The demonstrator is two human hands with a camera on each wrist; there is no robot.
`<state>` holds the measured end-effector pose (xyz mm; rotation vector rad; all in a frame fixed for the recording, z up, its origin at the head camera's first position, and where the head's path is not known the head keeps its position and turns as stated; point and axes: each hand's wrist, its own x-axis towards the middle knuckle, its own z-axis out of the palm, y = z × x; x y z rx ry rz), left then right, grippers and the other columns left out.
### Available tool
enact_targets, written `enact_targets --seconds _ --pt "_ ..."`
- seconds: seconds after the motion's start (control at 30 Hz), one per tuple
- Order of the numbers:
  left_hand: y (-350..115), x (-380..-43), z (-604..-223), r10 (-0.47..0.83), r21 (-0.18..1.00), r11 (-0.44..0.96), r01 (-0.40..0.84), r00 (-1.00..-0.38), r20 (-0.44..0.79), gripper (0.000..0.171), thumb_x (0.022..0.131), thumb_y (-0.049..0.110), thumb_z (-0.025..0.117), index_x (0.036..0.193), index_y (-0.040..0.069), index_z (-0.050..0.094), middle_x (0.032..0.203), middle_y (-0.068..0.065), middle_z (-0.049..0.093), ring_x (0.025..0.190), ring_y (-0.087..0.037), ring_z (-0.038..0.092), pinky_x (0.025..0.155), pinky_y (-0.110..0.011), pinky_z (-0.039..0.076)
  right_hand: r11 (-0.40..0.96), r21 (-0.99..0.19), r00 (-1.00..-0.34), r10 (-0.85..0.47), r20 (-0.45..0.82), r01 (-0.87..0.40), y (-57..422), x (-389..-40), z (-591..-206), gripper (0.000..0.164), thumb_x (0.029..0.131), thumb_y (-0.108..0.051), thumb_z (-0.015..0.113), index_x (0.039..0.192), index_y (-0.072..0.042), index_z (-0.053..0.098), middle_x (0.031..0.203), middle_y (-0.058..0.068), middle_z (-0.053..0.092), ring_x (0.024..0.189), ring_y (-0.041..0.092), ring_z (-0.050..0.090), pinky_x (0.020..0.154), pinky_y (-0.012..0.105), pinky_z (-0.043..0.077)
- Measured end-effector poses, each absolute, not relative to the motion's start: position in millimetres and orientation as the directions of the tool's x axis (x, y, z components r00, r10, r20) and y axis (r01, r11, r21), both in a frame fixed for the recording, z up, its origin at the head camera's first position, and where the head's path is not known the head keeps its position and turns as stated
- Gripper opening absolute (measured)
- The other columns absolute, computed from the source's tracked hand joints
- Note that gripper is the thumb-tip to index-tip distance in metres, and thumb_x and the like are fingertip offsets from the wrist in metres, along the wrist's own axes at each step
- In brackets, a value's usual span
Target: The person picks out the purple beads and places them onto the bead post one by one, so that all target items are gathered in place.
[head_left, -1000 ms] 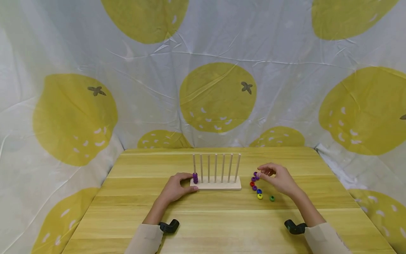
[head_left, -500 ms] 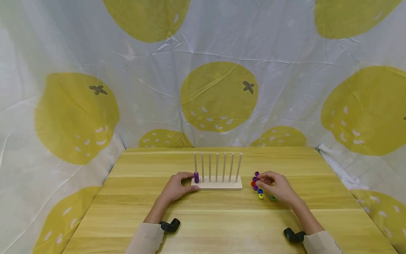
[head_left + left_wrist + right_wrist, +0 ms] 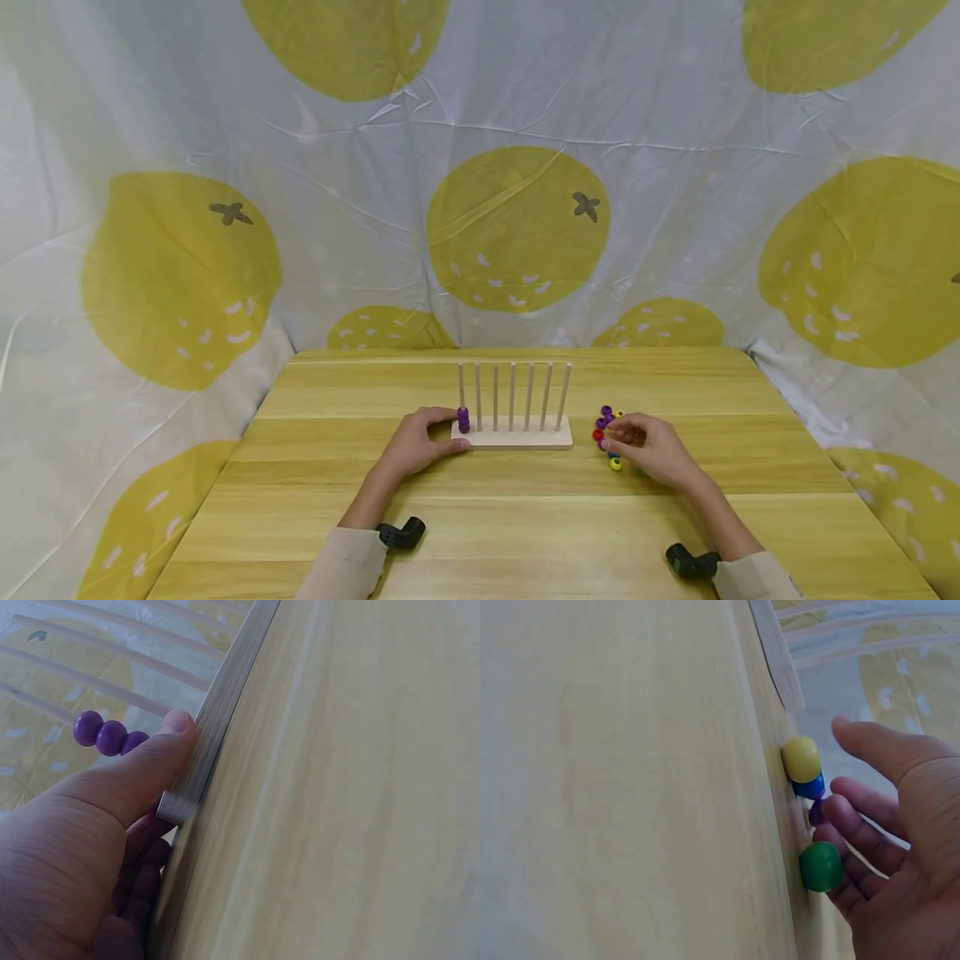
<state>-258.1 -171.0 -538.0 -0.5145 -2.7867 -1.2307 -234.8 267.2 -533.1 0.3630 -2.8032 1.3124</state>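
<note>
A wooden peg rack (image 3: pixel 517 440) stands on the table with a row of upright pegs. My left hand (image 3: pixel 412 443) grips its left end, the thumb (image 3: pixel 169 742) on the front of the base and the fingers behind. Stacked on the leftmost peg are purple beads (image 3: pixel 111 738). To the right of the rack, my right hand (image 3: pixel 654 450) hovers over loose beads, thumb and fingers apart with nothing seen between them. Close to its fingertips lie a red bead (image 3: pixel 597 434) and several purple ones (image 3: pixel 601 423). A green bead (image 3: pixel 821 866) and a blue bead (image 3: pixel 808 786) sit beside the fingers.
One yellow bead (image 3: pixel 616 464) lies in front of the right hand, another yellow bead (image 3: pixel 619 414) behind it. The wooden table (image 3: pixel 495 542) reaches back to a hanging lemon-print cloth (image 3: pixel 360 225).
My right hand has come nearer to me along the bead cluster, uncovering a yellow bead at the back and hiding most of the blue and green ones. The left hand keeps its grip on the rack.
</note>
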Motion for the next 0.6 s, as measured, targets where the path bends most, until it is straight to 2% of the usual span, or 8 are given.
enact_targets --seconds 0.33,0.6 --pt "-170.2 -259.0 -538.8 0.282 0.712 0.624 0.321 -0.943 0.177 0.056 0.079 0.049 0.088 0.127 0.023 0.074 0.131 -0.001 0.071 0.132 -0.029 0.06 0.115 -0.05 0.045 0.622 -0.748 -0.972 -0.183 0.147 -0.231 265.4 -234.2 -541.0 0.039 0.084 -0.034 0.087 0.112 -0.009 0.075 0.099 0.002 0.071 0.089 0.011 0.063 0.077 0.022 0.055" --pt "-170.3 -258.5 -538.5 0.273 0.716 0.625 0.31 -0.947 0.171 0.057 0.079 0.049 0.088 0.127 0.021 0.074 0.131 -0.001 0.071 0.132 -0.029 0.06 0.115 -0.05 0.045 0.65 -0.721 -0.97 -0.196 0.145 -0.239 261.6 -234.9 -542.1 0.044 0.082 -0.038 0.088 0.111 -0.007 0.077 0.098 0.002 0.07 0.089 0.014 0.061 0.076 0.023 0.053"
